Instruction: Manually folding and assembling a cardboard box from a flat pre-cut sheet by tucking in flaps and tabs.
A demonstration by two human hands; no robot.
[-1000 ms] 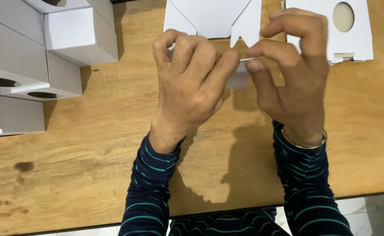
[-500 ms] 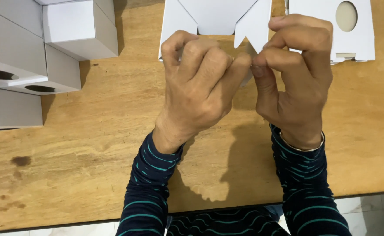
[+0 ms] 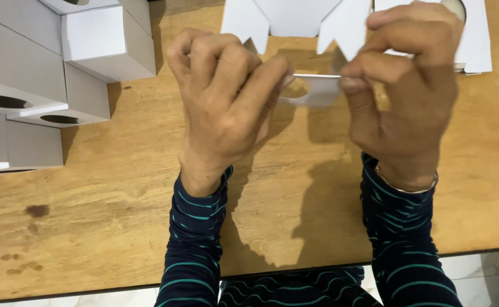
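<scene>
Both hands are raised over a wooden table (image 3: 118, 216) and pinch one flat white cardboard box blank (image 3: 312, 23) between them. My left hand (image 3: 226, 102) grips the near left part of the blank with curled fingers. My right hand (image 3: 408, 96) pinches its near right part between thumb and fingers. A near panel with a round cut-out (image 3: 314, 91) shows between the hands, seen almost edge-on. Pointed flaps of the blank stick up beyond the fingers. The hands hide much of the card.
Several folded white boxes (image 3: 107, 40) with oval holes are stacked at the left of the table. Flat white blanks (image 3: 479, 40) lie at the far right. The table's near edge runs along the bottom, with pale floor tiles (image 3: 476, 273) below it.
The hands have moved apart along the blank, opening a gap in which the panel with the round cut-out now shows. The camera view has shifted slightly.
</scene>
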